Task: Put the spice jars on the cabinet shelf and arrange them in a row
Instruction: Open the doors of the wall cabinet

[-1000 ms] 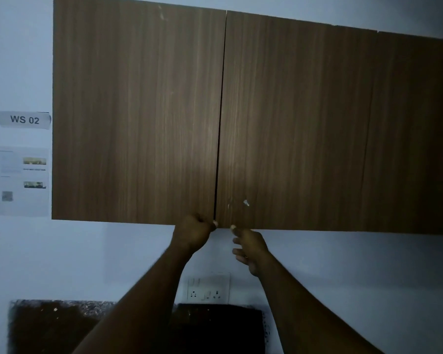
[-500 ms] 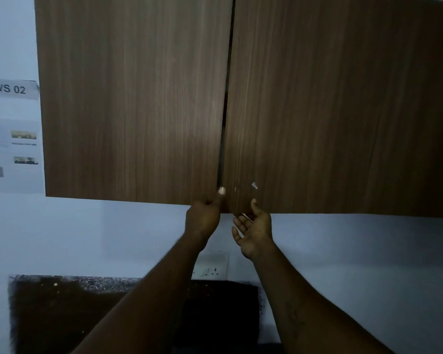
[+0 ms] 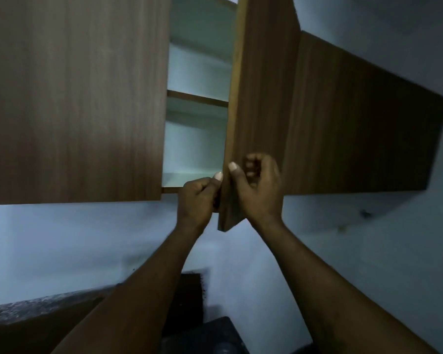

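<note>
A dim, bluish scene is shown. The cabinet interior [image 3: 195, 139] is lit palest; the door fronts [image 3: 75, 98] are left dark. Motion blur is seen at the right wall [image 3: 419, 251], and lines are bent by wide-angle distortion.

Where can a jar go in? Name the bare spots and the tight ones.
Bare: the cabinet floor between the shut left door and the open right door, under the middle shelf. Tight: that door's lower corner, where the left hand grips it beside the right hand.
</note>
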Demonstrator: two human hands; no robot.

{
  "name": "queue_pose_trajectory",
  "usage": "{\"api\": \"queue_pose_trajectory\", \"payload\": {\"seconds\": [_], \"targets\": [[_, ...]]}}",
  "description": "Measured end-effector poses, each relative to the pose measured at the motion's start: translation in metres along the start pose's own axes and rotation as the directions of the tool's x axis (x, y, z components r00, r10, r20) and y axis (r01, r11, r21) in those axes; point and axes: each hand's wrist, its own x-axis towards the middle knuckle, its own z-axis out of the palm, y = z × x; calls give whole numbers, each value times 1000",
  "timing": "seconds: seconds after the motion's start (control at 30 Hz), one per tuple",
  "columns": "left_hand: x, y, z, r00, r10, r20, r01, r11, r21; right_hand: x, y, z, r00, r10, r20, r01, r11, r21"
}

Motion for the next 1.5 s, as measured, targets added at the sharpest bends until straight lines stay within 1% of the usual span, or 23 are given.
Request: {"api": "queue_pose_trajectory", "payload": {"seconds": [0.07, 0.13, 0.23, 0.3, 0.37, 0.43, 0.57, 0.63, 0.7, 0.77, 0.87, 0.93, 0.97, 1.0, 1.07, 1.17, 1.33, 1.5], "targets": [[-6, 8, 20, 998, 24, 55, -24, 1000, -9, 18, -19, -20, 980, -195, -47, 189, 976, -107], [-11, 13, 38, 993, 47, 110, -47, 999, -2, 30, -26, -42, 945, -315, -90, 282, 921, -269], [-13, 19, 60, 972, 74, 222, -86, 995, 42, 35, -27, -76, 918, -394, -48, 315, 798, -514], [-13, 26, 76, 945, 105, 309, -156, 977, 144, 34, -27, -96, 903, -430, 1, 329, 690, -645], [-15, 36, 95, 929, 141, 341, -244, 928, 280, 36, -24, -114, 873, -483, 63, 368, 570, -734], [-18, 47, 118, 920, 170, 354, -289, 902, 320, 38, -17, -133, 860, -497, 116, 377, 464, -802], [-22, 54, 152, 894, 183, 409, -336, 878, 341, 40, -3, -167, 875, -436, 208, 353, 283, -892], [-20, 49, 163, 864, 143, 484, -345, 867, 360, 42, 0, -182, 895, -398, 201, 320, 259, -911], [-20, 42, 171, 793, 104, 600, -373, 861, 345, 43, 4, -198, 927, -346, 147, 246, 263, -933], [-23, 34, 175, 734, 92, 673, -414, 846, 337, 43, 11, -212, 956, -274, 108, 178, 245, -953], [-23, 26, 182, 724, 88, 684, -462, 798, 387, 39, 24, -224, 982, -147, 115, 133, 123, -983], [-22, 27, 190, 709, 123, 694, -531, 741, 411, 35, 35, -223, 985, -46, 164, 166, 47, -985], [-21, 29, 194, 695, 137, 706, -562, 716, 414, 33, 41, -221, 982, 9, 188, 188, 26, -982], [-20, 32, 200, 681, 144, 718, -585, 697, 415, 32, 47, -220, 978, 66, 196, 195, 18, -981], [-17, 37, 212, 658, 134, 741, -610, 671, 421, 30, 59, -223, 973, 166, 163, 162, 24, -987], [-13, 36, 224, 638, 102, 764, -625, 649, 435, 25, 74, -240, 961, 252, 110, 111, 9, -994], [-16, 17, 235, 627, 24, 779, -610, 637, 471, 27, 80, -255, 960, 227, 163, 161, 25, -987], [-23, 4, 235, 633, -12, 774, -601, 623, 501, 29, 78, -242, 960, 257, 108, 109, 12, -994]]}}
